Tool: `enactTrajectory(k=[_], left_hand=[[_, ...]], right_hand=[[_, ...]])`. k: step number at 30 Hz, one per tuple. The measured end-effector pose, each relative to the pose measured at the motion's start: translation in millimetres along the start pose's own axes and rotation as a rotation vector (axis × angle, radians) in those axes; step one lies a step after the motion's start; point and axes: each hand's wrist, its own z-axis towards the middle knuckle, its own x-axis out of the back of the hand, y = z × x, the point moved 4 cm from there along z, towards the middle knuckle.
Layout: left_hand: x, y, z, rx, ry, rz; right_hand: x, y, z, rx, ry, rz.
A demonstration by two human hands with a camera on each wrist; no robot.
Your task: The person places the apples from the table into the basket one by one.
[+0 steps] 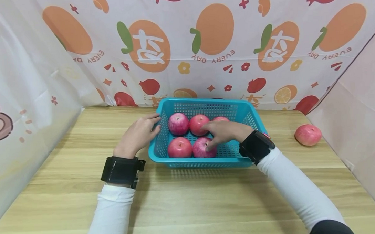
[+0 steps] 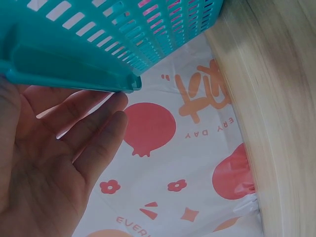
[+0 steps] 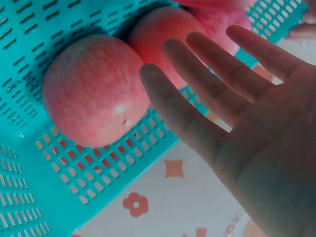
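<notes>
A blue plastic basket [image 1: 168,159] with slotted walls stands on the wooden table, with several red apples [image 1: 180,148] inside in two rows. My left hand [image 1: 139,134] is at its left end; in the left wrist view the extended fingers [image 2: 101,131] lie against the underside of the rim [image 2: 74,88]. Over the basket hovers my right hand [image 1: 226,131], its thumb in front of a streaked apple [image 1: 201,149] and its fingertips overlapping a back-row apple [image 1: 197,123]. The right wrist view shows those fingers spread and nothing held, beside an apple [image 3: 94,94].
One more apple [image 1: 308,134] lies on the table [image 1: 190,203] to the right of the basket. A fruit-printed curtain [image 1: 179,72] hangs right behind the basket, and pale sheets [image 1: 357,100] border the table on both sides.
</notes>
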Motion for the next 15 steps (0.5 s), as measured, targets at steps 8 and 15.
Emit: enactTrajectory(k=[8, 15], left_hand=[[-0.2, 0.3, 0.2, 0.007, -0.005, -0.001], [0.8, 0.3, -0.2, 0.008, -0.002, 0.0]], right_hand=[[17, 15, -11, 0.033, 0.14, 0.024], [26, 23, -20, 0.034, 0.199, -0.005]])
